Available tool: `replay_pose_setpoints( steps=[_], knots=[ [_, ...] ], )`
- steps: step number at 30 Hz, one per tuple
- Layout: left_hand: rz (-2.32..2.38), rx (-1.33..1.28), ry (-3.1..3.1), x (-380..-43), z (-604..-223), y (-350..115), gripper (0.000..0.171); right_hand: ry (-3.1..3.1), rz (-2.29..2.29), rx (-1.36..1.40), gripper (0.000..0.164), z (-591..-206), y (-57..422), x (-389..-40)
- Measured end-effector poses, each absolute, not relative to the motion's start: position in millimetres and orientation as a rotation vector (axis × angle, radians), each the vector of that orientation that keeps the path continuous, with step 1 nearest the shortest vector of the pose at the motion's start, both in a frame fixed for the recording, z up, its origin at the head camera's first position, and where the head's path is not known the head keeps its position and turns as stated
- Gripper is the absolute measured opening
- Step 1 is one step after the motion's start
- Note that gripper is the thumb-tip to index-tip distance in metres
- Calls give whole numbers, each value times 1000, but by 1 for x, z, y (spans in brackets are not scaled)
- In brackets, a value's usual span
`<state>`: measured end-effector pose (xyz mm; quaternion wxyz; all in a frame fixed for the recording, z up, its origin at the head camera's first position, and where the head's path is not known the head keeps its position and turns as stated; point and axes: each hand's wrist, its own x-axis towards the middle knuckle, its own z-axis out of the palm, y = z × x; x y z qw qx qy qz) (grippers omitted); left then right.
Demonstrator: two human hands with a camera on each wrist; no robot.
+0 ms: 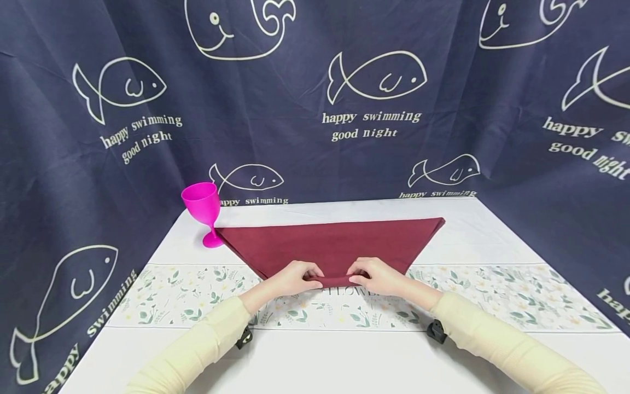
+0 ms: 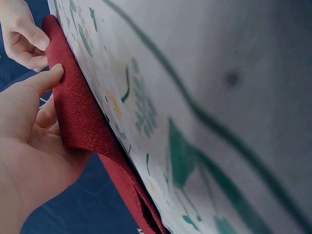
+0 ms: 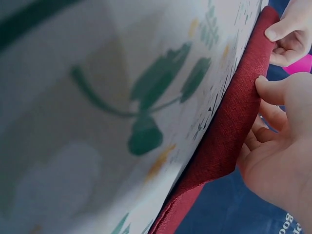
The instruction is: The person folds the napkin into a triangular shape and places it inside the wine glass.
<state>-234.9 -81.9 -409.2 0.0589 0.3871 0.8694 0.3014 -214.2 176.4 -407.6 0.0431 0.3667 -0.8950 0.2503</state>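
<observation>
A dark red cloth napkin [image 1: 325, 243] lies folded on the table, wide at the far edge and narrowing toward me, with its near edge turned up in a narrow fold. My left hand [image 1: 294, 278] pinches that fold left of its middle, thumb [image 2: 54, 73] on the near side. To the right, my right hand [image 1: 376, 276] pinches the same fold, its thumb [image 3: 268, 88] pressed on the cloth. Both wrist views show the rolled edge between thumb and fingers; some fingertips are hidden behind the cloth.
A bright pink goblet [image 1: 203, 205] stands upright at the back left, its foot beside the napkin's left corner. The white table cover [image 1: 305, 355] carries a floral band [image 1: 492, 295] with partly covered lettering. A dark blue curtain [image 1: 295, 137] with fish drawings hangs behind.
</observation>
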Motion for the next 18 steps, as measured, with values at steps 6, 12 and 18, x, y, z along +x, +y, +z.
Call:
replay_pose_setpoints(
  steps=[6, 12, 18],
  knots=[
    [903, 1145, 2642, -235, -409, -82, 15, -2739, 756, 1107, 10, -407, 176, -213],
    [912, 1133, 2644, -234, -407, -82, 15, -2752, 775, 1078, 10, -406, 176, -214],
    [917, 1134, 2633, -233, -407, -83, 16, -2763, 793, 1076, 10, -408, 176, -215]
  ],
)
